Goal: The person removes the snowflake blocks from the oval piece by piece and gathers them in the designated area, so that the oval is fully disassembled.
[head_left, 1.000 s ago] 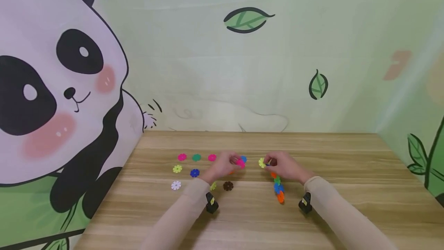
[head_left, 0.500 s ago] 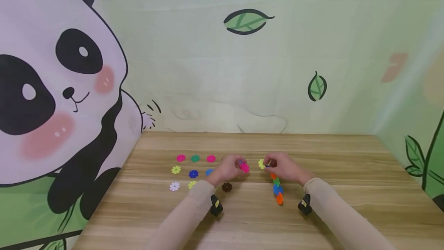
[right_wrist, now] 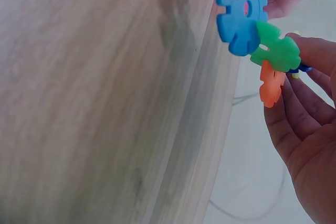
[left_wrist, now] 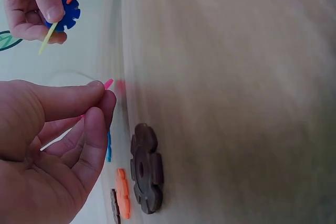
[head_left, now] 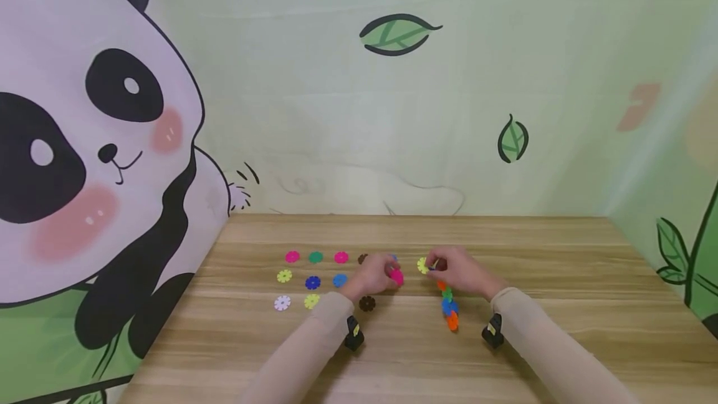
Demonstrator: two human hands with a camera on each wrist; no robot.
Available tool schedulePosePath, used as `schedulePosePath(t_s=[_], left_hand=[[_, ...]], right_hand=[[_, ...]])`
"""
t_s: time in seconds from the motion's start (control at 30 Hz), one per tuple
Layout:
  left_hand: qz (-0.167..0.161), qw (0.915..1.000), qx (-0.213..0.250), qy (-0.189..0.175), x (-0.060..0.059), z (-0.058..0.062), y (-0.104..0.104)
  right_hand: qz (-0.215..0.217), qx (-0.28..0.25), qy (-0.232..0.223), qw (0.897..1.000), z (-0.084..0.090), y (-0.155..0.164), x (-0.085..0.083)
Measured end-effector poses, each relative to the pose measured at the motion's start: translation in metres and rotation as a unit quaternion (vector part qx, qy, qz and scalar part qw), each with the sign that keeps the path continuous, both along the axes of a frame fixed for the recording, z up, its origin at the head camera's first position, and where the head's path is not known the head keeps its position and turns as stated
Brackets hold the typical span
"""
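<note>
My left hand (head_left: 373,277) pinches a pink snowflake-shaped plastic disc (head_left: 397,277) between thumb and fingers; the left wrist view shows only its thin edge (left_wrist: 108,83). To its right, my right hand (head_left: 459,268) holds the far end of a chain of interlocked discs. A yellow disc (head_left: 422,265) sticks out at that end, joined to a dark blue disc (left_wrist: 71,17) between the fingertips. Orange, green (right_wrist: 278,51), blue (right_wrist: 239,19) and another orange disc (head_left: 452,322) follow, the chain hanging towards me. The pink disc and the chain are apart.
Several loose discs lie in rows on the wooden table (head_left: 533,354) at the left, among them a white disc (head_left: 282,303), a dark green disc (head_left: 316,257) and a brown disc (head_left: 367,303). Behind the table's far edge stands a wall (head_left: 314,111) with a printed panda.
My left hand has moved right and a little towards me with the pink disc, uncovering some loose discs behind it. My right hand and the chain have stayed in place.
</note>
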State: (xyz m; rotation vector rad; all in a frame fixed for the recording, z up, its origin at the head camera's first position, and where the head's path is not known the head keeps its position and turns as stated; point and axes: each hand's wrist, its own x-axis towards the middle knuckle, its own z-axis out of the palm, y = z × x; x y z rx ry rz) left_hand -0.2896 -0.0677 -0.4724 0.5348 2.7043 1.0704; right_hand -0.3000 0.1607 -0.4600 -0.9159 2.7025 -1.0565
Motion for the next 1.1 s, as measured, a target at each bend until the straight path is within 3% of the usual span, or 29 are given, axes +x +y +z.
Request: schedulePosePath(t_s=[0.53, 0.73, 0.9, 1.1], left_hand=[[0.003, 0.9979, -0.065, -0.004, -0.003, -0.001, -0.004], [-0.003, 0.995, -0.098, 0.015, -0.004, 0.0, -0.008], [0.001, 0.9963, -0.085, 0.014, -0.004, 0.0, -0.012], [0.024, 0.999, -0.038, 0.001, -0.006, 0.0, -0.016]], right_hand=[[0.008, -0.01, 0.007, 1.0, -0.003, 0.001, 0.0], [0.01, -0.003, 0.003, 1.0, -0.003, 0.001, 0.0], [0.01, -0.002, 0.002, 1.0, -0.004, 0.001, -0.001], [0.008, -0.005, -0.002, 1.0, -0.003, 0.001, 0.0]])
